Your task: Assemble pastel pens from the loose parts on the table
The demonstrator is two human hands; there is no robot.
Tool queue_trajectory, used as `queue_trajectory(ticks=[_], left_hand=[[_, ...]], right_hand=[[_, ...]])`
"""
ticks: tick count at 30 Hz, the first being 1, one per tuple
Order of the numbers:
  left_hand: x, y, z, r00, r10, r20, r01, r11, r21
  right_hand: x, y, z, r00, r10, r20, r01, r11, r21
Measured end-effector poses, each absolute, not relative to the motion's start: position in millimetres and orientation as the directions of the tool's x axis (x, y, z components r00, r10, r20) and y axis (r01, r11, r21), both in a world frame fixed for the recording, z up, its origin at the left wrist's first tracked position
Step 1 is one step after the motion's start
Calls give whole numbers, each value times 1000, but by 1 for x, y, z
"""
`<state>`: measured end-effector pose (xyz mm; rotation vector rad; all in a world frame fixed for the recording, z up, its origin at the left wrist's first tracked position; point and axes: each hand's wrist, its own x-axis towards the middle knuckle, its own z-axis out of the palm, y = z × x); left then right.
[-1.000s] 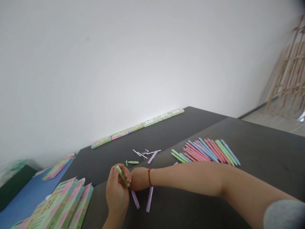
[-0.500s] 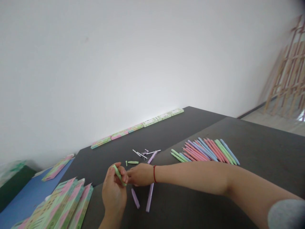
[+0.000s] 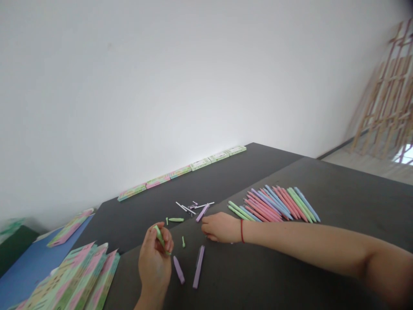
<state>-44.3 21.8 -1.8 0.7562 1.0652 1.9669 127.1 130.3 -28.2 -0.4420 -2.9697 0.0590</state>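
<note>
Gripping a green pen barrel [image 3: 159, 237], the left hand [image 3: 154, 263] has its fingers clamped on it low at 7 o'clock over the dark desk [image 3: 338, 206]. At 1 o'clock from it the right hand [image 3: 222, 227] rests palm down, fingers curled, perhaps pinching a small part. Two purple pen pieces [image 3: 198, 267] lie between them; a row of coloured pens [image 3: 274, 202] lies at 2 o'clock.

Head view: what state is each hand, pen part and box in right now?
Left hand: closed around a green pen barrel.
Right hand: resting on the dark table, whether it holds anything cannot be told.
Two purple pen barrels: lying loose, apart.
Small green pen tip: loose on the table.
Row of pastel pens: assembled, side by side.
Pastel boxes along the wall: flat, in a line.
</note>
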Motion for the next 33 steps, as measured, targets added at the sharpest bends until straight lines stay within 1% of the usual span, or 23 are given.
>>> queue_trajectory(ticks=[2, 5, 8, 10, 12, 13, 14, 16, 18, 19, 21, 22, 23, 24, 25, 26, 27, 28, 30, 32, 33], left_hand=[[-41, 21, -3, -517, 844, 144, -339, -356, 871], [-36, 19, -7, -493, 857, 152, -331, -346, 878], [-32, 19, -12, -484, 861, 158, -311, -338, 888], [-31, 19, -13, -488, 856, 169, -288, -341, 895], [-32, 19, -13, -495, 851, 177, -268, -343, 900], [-33, 19, -13, -496, 851, 175, -244, -330, 912], [-35, 19, -12, -492, 854, 170, -203, -303, 931], [-39, 19, -11, -454, 878, 154, -59, -202, 978], [-42, 21, -11, -393, 911, 126, 105, -92, 990], [-43, 21, -11, -364, 924, 114, 160, -58, 985], [-44, 22, -10, -322, 940, 114, 233, -38, 972], [-43, 23, -8, -306, 942, 136, 276, -48, 960], [-42, 22, -6, -288, 943, 166, 337, -63, 939], [-40, 21, -3, -265, 943, 200, 413, -76, 907], [-37, 19, 0, -236, 944, 230, 498, -86, 863], [-34, 17, 3, -208, 944, 256, 583, -90, 807], [-30, 14, 6, -183, 945, 272, 662, -86, 744], [-26, 11, 8, -161, 947, 279, 733, -75, 676], [-18, 6, 8, -125, 956, 263, 862, -26, 506], [-12, 2, 6, -57, 978, 202, 954, -6, 301], [-10, 2, 5, -11, 987, 160, 979, -22, 204]], right_hand=[[130, 133, -31, -940, 312, 140, 300, 949, -98], [132, 135, -32, -932, 306, 196, 281, 949, -143], [123, 134, -30, -927, 280, 249, 250, 958, -143], [110, 133, -29, -940, 231, 252, 207, 971, -118], [92, 131, -30, -960, 149, 236, 131, 987, -92], [82, 131, -31, -969, 110, 219, 91, 991, -98], [73, 130, -33, -975, 91, 204, 67, 990, -123], [58, 130, -36, -979, 82, 185, 45, 980, -195], [49, 131, -39, -979, 98, 181, 48, 964, -261], [48, 131, -40, -977, 110, 182, 53, 956, -290], [52, 131, -41, -974, 130, 184, 64, 943, -326], [56, 131, -41, -963, 180, 201, 87, 911, -402], [62, 130, -41, -936, 272, 222, 116, 836, -537], [68, 128, -41, -897, 377, 228, 134, 726, -674], [74, 126, -41, -815, 550, 181, 115, 460, -880], [80, 123, -42, -757, 644, 114, 75, 258, -963], [85, 119, -42, -717, 696, 40, 29, 87, -996], [89, 114, -43, -699, 715, -29, -16, -56, -998], [93, 104, -44, -716, 687, -124, -58, -236, -970], [94, 95, -45, -742, 634, -218, -97, -424, -901], [93, 90, -46, -750, 610, -256, -112, -499, -859]])
